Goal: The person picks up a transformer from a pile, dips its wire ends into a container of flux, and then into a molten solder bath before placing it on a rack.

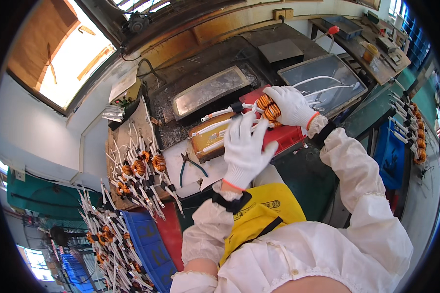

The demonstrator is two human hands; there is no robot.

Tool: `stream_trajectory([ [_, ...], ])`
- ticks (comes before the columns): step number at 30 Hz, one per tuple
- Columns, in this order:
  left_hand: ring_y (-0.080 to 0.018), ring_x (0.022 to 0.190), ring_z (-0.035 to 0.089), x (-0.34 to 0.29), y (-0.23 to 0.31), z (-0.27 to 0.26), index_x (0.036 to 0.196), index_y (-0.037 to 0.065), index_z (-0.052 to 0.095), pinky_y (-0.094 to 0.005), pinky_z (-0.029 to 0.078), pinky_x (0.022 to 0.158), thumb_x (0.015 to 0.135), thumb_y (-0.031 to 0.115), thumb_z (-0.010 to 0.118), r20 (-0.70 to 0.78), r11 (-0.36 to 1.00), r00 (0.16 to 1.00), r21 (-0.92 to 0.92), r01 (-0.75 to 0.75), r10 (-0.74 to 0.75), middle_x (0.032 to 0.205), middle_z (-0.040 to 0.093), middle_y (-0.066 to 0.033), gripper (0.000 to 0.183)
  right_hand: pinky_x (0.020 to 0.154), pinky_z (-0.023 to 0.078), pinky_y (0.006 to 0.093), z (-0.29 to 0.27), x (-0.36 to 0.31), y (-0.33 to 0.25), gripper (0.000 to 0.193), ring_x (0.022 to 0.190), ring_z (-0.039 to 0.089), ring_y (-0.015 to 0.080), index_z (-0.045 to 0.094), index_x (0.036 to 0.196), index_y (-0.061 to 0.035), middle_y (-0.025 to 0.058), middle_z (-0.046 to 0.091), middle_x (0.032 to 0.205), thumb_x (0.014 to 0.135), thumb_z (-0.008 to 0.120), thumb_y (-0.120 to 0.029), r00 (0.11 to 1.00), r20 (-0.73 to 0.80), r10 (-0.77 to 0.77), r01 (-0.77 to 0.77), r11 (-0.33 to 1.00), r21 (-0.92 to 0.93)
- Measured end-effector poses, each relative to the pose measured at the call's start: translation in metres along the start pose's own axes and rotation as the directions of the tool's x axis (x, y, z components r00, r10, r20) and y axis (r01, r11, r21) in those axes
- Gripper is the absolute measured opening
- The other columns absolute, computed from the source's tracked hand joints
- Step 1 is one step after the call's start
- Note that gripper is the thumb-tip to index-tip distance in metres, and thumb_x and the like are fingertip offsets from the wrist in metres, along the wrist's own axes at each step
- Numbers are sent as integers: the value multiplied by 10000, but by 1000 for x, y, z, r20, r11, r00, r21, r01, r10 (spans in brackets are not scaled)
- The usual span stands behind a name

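My right hand [289, 105], in a white knit glove, is closed around a toroidal coil [268, 108] wound with copper-coloured wire. White sleeved leads with black sections stick out of the coil to the left and right. Just left of it, my left hand [244, 146], gloved the same way, has its fingers stretched and apart beside the leads. Whether its fingertips touch them I cannot tell. Below the leads lies a shallow tray [198, 142] with amber contents and white strips across it. A red plastic box [287, 136] sits under the coil and my right hand.
Beyond the amber tray stands a rectangular metal pot [210, 93] with a shiny surface. Green-handled pliers [190, 168] lie at left, near piled coils [139, 168]. A blue crate [149, 239] borders more coils. A grey tray [327, 78] and blue bin [390, 158] are at right.
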State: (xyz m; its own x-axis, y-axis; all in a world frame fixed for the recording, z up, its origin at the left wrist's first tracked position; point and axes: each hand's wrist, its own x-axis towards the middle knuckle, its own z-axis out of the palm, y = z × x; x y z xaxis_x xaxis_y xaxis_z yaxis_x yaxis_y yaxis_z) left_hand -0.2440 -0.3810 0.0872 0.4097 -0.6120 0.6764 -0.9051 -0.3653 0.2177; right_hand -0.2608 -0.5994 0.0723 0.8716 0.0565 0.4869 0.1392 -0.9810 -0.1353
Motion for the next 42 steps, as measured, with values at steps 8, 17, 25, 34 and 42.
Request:
stream_trajectory([
  [8, -263, 1264, 399, 24, -31, 59, 1231, 11, 500, -431, 244, 1121, 913, 197, 439, 378, 632, 915, 746, -209, -143, 1279, 509, -128, 373, 920, 449, 408, -3, -1, -2, 653, 1041, 583, 311, 500, 1219, -86, 128, 591, 1145, 631, 766, -185, 993, 97, 69, -66, 997, -30],
  [17, -300, 1107, 513, 10, -63, 86, 1010, 29, 633, -424, 392, 980, 834, 199, 564, 70, 945, 997, 327, -14, -9, 1164, 567, -125, 254, 931, 443, 407, 2, 0, -1, 666, 1037, 577, 309, 496, 1223, -81, 129, 589, 1145, 632, 780, -201, 999, 42, 28, -26, 998, -59],
  [25, -290, 1102, 527, 8, -70, 90, 953, 59, 648, -415, 424, 932, 803, 199, 583, -65, 978, 998, 208, 8, 5, 1148, 571, -104, 214, 899, 452, 407, 0, 4, -10, 658, 980, 584, 307, 493, 1196, -70, 114, 585, 1065, 611, 775, -171, 997, 60, 47, -42, 995, -92],
  [34, -276, 1126, 517, 4, -71, 82, 958, 86, 677, -405, 418, 937, 789, 199, 593, 50, 979, 999, 201, -28, 18, 1172, 569, -102, 220, 922, 441, 425, -6, 8, -15, 677, 1036, 571, 329, 479, 1219, -75, 123, 578, 1123, 619, 777, -174, 991, 111, 69, -60, 994, -89],
  [42, -293, 1126, 525, -2, -75, 84, 917, 91, 670, -415, 428, 915, 740, 197, 609, 11, 991, 1000, 134, 14, -15, 1186, 570, -112, 215, 902, 450, 414, -10, 14, -25, 626, 1005, 575, 311, 502, 1184, -72, 110, 585, 1096, 631, 774, -185, 992, 118, 51, -35, 990, -138],
])
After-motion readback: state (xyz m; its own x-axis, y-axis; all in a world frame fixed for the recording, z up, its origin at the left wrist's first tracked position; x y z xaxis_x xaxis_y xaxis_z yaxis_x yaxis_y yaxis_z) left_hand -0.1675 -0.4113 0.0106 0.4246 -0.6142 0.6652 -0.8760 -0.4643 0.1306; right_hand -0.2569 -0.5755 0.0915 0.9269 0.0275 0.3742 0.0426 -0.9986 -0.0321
